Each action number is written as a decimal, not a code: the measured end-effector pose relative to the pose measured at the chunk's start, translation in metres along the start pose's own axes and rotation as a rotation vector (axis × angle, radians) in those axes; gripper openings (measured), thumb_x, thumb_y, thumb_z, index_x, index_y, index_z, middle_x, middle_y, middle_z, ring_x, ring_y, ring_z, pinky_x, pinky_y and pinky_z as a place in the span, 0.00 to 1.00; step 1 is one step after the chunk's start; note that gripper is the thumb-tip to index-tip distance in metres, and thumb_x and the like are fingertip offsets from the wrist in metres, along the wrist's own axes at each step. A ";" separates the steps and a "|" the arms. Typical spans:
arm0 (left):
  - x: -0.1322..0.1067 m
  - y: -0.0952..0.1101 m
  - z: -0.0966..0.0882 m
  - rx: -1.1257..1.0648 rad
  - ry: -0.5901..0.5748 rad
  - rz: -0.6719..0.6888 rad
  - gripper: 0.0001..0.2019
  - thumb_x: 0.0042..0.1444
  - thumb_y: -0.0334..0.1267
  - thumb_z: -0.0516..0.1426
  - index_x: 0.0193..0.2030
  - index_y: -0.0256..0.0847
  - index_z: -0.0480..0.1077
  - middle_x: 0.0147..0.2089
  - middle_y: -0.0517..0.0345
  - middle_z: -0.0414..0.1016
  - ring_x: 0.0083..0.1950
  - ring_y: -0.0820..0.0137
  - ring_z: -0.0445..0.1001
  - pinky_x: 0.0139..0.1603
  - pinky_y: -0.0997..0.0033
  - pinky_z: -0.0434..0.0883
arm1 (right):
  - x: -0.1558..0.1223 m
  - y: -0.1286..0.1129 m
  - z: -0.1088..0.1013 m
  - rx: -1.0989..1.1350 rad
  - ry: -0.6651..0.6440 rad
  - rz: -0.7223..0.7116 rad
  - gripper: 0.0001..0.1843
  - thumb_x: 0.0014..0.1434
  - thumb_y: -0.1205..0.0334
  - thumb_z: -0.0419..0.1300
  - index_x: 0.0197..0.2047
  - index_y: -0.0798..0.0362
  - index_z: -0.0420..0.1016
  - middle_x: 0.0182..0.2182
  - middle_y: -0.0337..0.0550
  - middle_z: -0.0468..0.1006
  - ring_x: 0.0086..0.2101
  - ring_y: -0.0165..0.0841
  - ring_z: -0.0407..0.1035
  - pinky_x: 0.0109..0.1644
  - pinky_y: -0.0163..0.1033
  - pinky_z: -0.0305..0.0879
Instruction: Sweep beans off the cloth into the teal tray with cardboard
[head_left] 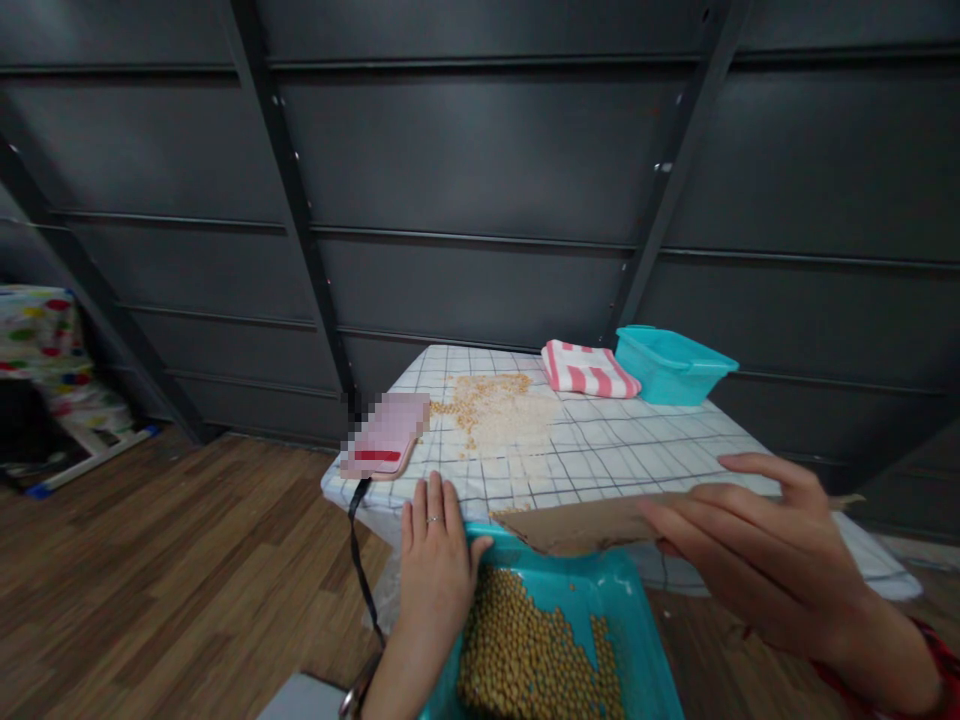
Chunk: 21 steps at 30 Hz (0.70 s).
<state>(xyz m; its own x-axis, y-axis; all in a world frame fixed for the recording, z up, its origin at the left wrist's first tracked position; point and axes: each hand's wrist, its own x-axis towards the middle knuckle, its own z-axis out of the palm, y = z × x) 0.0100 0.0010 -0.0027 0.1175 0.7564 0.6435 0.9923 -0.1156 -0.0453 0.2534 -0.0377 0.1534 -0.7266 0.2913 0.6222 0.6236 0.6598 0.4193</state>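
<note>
My left hand lies flat with fingers stretched out, at the table's near edge and the left rim of a turquoise plastic bin. Many soybeans fill the bottom of that bin, which sits just below the table edge. A strip of brown cardboard is pinched in my right hand, its left end over the bin's far rim. More soybeans lie scattered on the checked tablecloth, beside a patch of pale, fine bits.
A pink flat case with a black strap lies at the table's left edge. At the back right are a folded red-and-white striped towel and a second turquoise bin. A dark panelled wall stands behind.
</note>
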 end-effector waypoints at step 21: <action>0.001 0.001 -0.002 -0.004 -0.069 -0.009 0.33 0.55 0.54 0.41 0.57 0.26 0.57 0.59 0.34 0.59 0.61 0.52 0.56 0.56 0.48 0.59 | -0.001 0.024 0.029 -0.187 0.055 -0.100 0.12 0.53 0.76 0.53 0.41 0.55 0.67 0.25 0.37 0.74 0.27 0.28 0.65 0.46 0.45 0.57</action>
<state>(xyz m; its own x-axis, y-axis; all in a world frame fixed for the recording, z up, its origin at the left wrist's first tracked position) 0.0107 0.0005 -0.0004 0.1112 0.7997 0.5900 0.9931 -0.1109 -0.0369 0.2605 -0.0026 0.1437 -0.7738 0.1890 0.6045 0.5956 0.5419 0.5930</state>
